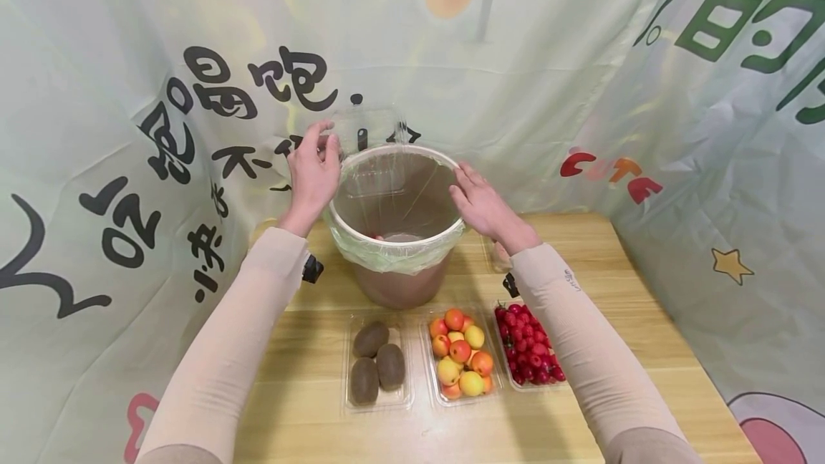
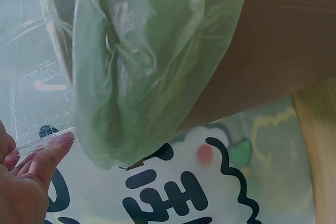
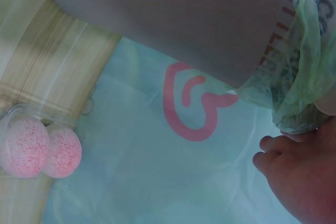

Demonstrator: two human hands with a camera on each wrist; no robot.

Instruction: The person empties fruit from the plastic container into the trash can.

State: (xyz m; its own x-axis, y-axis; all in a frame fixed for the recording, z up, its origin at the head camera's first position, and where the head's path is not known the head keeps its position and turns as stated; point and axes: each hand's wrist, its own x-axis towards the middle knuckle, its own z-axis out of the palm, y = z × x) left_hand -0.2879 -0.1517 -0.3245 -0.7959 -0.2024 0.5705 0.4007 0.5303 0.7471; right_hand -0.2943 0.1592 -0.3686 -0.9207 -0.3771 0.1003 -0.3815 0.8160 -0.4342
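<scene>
A brown trash can (image 1: 404,285) with a white rim and a pale green bin liner (image 1: 389,260) stands on the table. My left hand (image 1: 316,174) pinches the edge of a clear plastic container (image 1: 374,181), tilted over the can's mouth at its left side. In the left wrist view, the fingers hold the container's thin edge beside the bin liner (image 2: 136,77). At the opposite side, my right hand (image 1: 485,206) grips the lined rim. In the right wrist view its fingers curl below the liner's edge (image 3: 296,114). Something small and reddish lies inside the can.
On the wooden table (image 1: 290,421), in front of the can, stand clear boxes of kiwis (image 1: 389,366), orange-yellow fruit (image 1: 459,351) and red fruit (image 1: 525,342). Pink speckled round fruit (image 3: 25,148) sits in a box right of the can. Printed fabric walls (image 1: 535,92) enclose the table.
</scene>
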